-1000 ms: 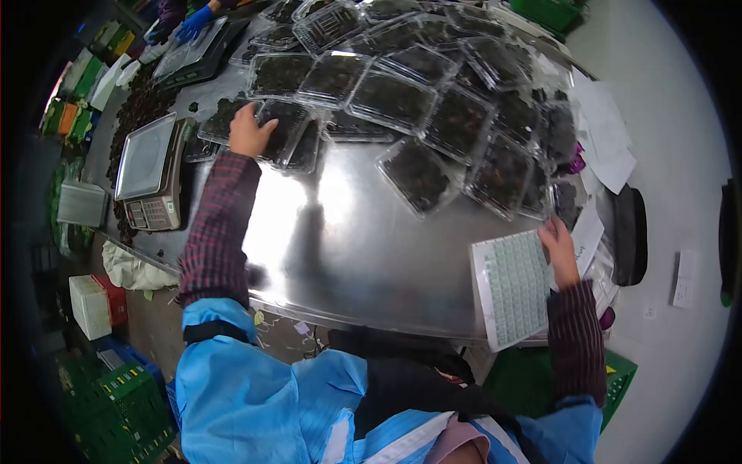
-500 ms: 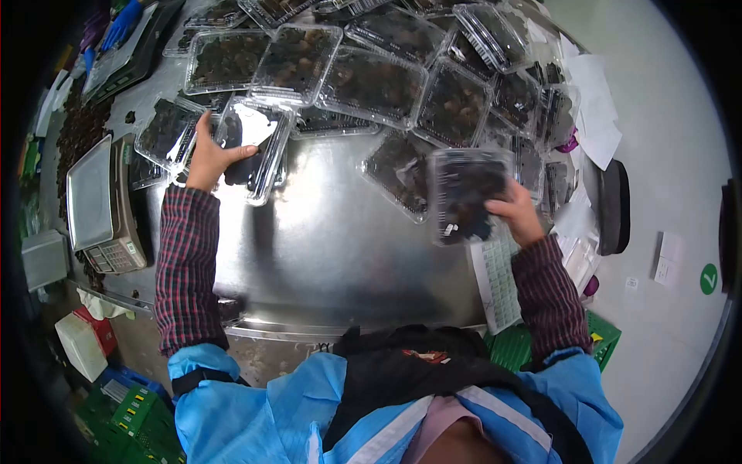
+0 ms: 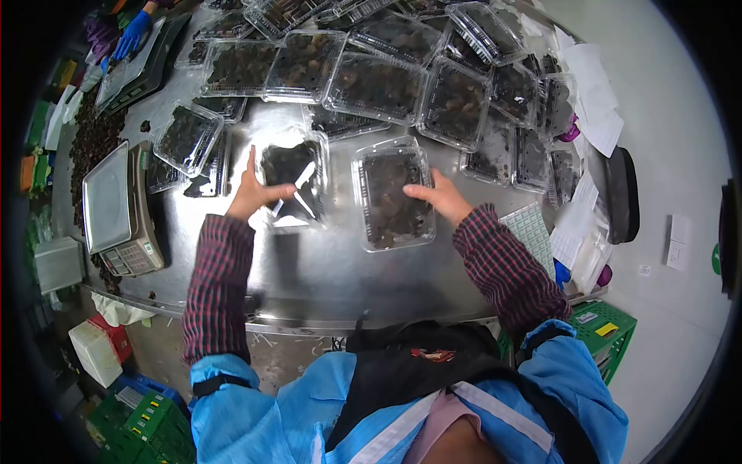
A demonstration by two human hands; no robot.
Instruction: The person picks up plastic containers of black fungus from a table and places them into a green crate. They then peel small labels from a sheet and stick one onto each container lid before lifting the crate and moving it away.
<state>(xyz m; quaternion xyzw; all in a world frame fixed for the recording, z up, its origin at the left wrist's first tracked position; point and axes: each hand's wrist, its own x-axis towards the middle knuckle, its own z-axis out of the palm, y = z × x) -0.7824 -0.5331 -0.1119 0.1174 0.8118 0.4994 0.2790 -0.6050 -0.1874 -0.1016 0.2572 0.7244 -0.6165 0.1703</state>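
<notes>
My left hand (image 3: 256, 190) grips the left side of a clear plastic clamshell box (image 3: 287, 172), thumb over its lid. Dark contents show through, partly hidden by glare. Across from it, my right hand (image 3: 447, 198) holds a second clear clamshell box (image 3: 393, 203) by its right edge, thumb on top. Brown-black pieces fill that one; I cannot make out what they are. The two boxes are side by side, a small gap apart, over the metal table (image 3: 348, 290).
Many filled clamshell boxes (image 3: 375, 87) lie overlapped along the back. More boxes (image 3: 188, 139) are at left, beside a weighing scale (image 3: 120, 209). A label sheet (image 3: 532, 232) and papers (image 3: 591, 93) lie at right. Another person's blue-gloved hand (image 3: 133, 35) is at far left.
Both hands have come inward with their boxes: the left one moved right, the right one moved left. The two boxes are now close together near the table's middle.
</notes>
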